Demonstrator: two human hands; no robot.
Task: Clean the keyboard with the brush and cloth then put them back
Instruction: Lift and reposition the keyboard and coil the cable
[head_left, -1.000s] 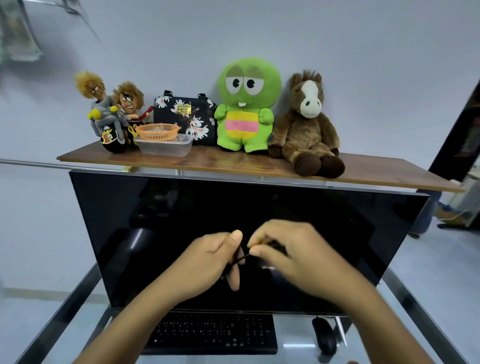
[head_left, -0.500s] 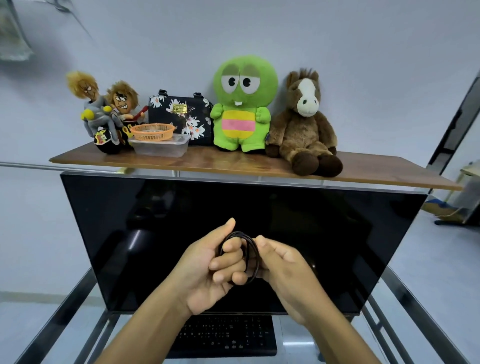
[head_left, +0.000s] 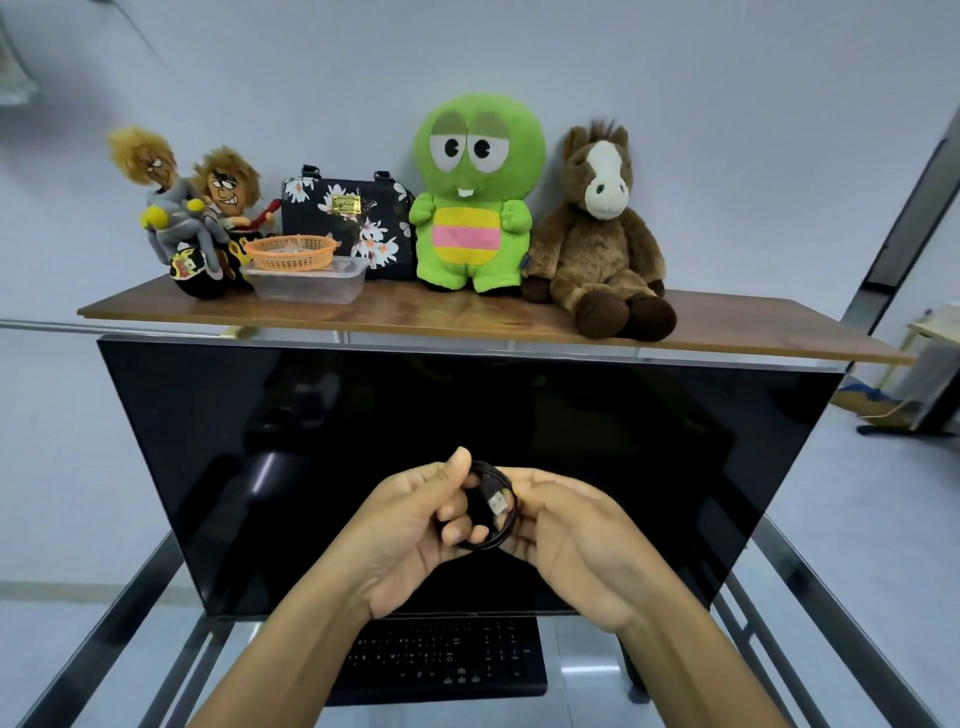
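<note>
A black keyboard (head_left: 447, 660) lies on the glass desk below my arms, partly hidden by my wrists. Both hands are raised in front of the dark monitor (head_left: 363, 441). My left hand (head_left: 410, 535) and my right hand (head_left: 571, 540) together hold a coiled black cable (head_left: 493, 514) with a USB plug showing at its top. The coil sits between my left thumb and fingers, and my right fingers close on its other side. No brush or cloth is visible.
A wooden shelf (head_left: 467, 317) above the monitor carries two doll figures, an orange basket (head_left: 291, 252) on a clear plastic box (head_left: 306, 283), a floral bag, a green plush (head_left: 475, 192) and a brown horse plush (head_left: 597, 234). Desk frame rails run on both sides.
My hands wound the cable into a tight coil and now hold it together. The view tilted up slightly, so the mouse has dropped out of sight.
</note>
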